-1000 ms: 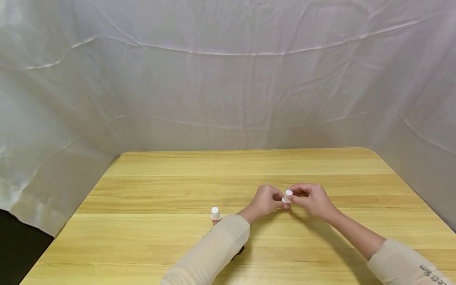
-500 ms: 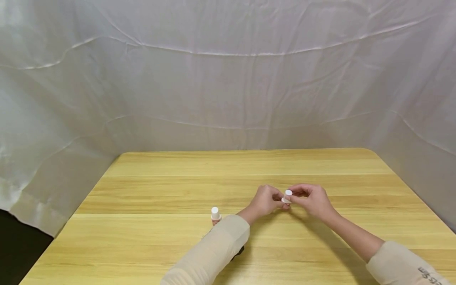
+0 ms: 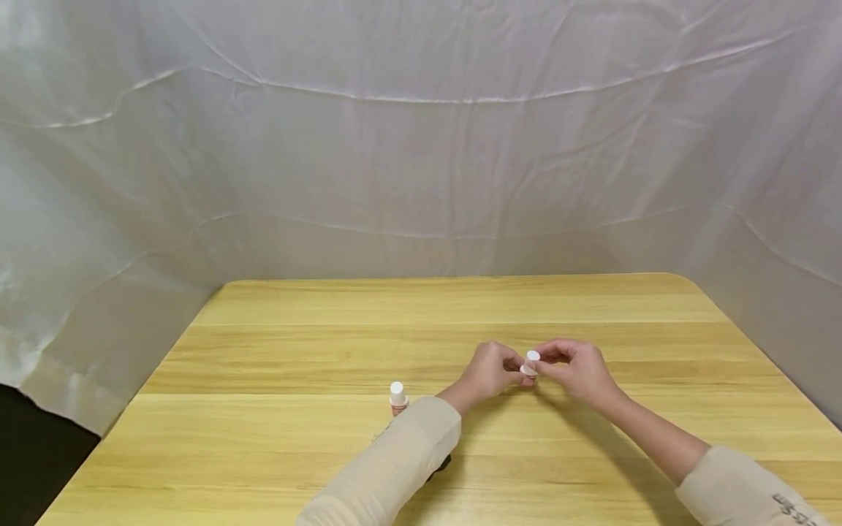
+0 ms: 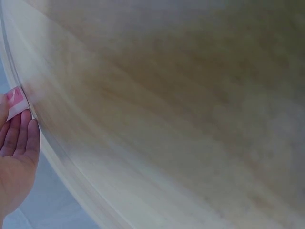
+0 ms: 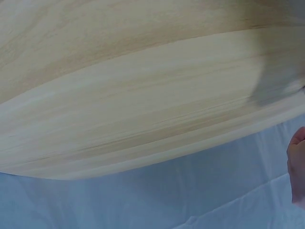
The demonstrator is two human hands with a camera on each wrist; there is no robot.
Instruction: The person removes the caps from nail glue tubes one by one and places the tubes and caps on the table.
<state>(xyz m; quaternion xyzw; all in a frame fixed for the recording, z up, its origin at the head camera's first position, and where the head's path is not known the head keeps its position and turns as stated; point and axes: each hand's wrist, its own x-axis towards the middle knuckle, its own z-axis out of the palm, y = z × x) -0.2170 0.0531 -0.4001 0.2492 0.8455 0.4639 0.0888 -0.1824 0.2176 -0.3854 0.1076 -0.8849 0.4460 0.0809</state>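
Observation:
Over the right half of the table, a small white-capped bottle [image 3: 529, 370] is held upright between both hands. My left hand [image 3: 490, 371] grips its lower part; in the left wrist view, the bottle's pink and white side [image 4: 18, 101] shows between thumb and fingers of the left hand [image 4: 19, 152]. From the right, my right hand [image 3: 579, 369] pinches the white cap [image 3: 533, 356] with thumb and fingertips. Only an edge of the right hand [image 5: 298, 167] appears in the right wrist view. A second white-capped bottle [image 3: 397, 395] stands by my left sleeve, its lower part hidden behind it.
The wood-grain table [image 3: 296, 343] has rounded far corners. A pale cloth [image 3: 421, 168] hangs around its back and sides. Part of a small black thing [image 3: 439, 467] shows under my left forearm [image 3: 401, 456].
My right forearm and sleeve have shifted very slightly, with the fingers still on the cap. The left hand and the second bottle stay in place.

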